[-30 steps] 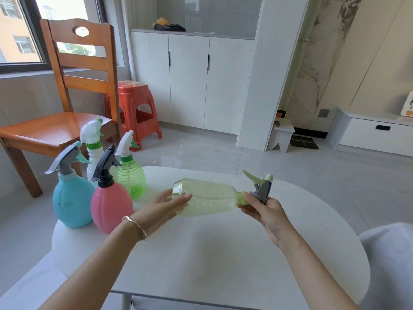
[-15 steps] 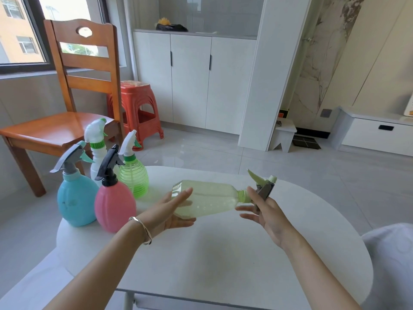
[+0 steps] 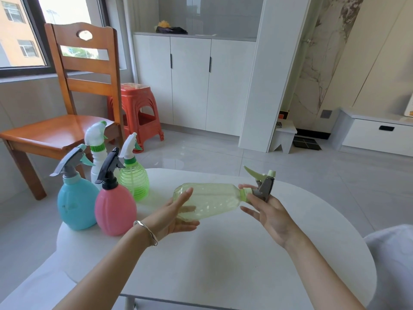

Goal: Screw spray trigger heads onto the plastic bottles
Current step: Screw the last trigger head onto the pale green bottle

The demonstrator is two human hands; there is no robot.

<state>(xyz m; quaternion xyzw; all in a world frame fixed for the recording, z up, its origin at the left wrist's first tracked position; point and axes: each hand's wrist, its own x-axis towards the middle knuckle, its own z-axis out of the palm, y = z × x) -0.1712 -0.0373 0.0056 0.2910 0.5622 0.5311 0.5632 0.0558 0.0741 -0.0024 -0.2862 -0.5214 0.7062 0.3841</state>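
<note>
Cradling pale-green bottle (image 3: 212, 201) sideways, L hand (image 3: 176, 214) fingers straight at base; R hand (image 3: 271, 214) fingers spread under trigger head (image 3: 262, 186)

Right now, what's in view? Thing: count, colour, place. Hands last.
Translucent plastic bottle: 1, pale green, held sideways over the table.
Spray trigger head: 1, grey and green, on that bottle's neck.
Assembled spray bottles: 4, table's left: blue bottle, pink bottle, ribbed green bottle, white bottle.
Round table: 1, white, foreground.
Wooden chair: 1, orange-brown, behind left.
Plastic stool: 1, red-orange, beside the chair.
Cabinet: 1, white, back wall.
Bracelet: 1, silver, left wrist.
Left hand: 1, straight fingers cradle the bottle's base.
Right hand: 1, spread fingers at its collar.
</note>
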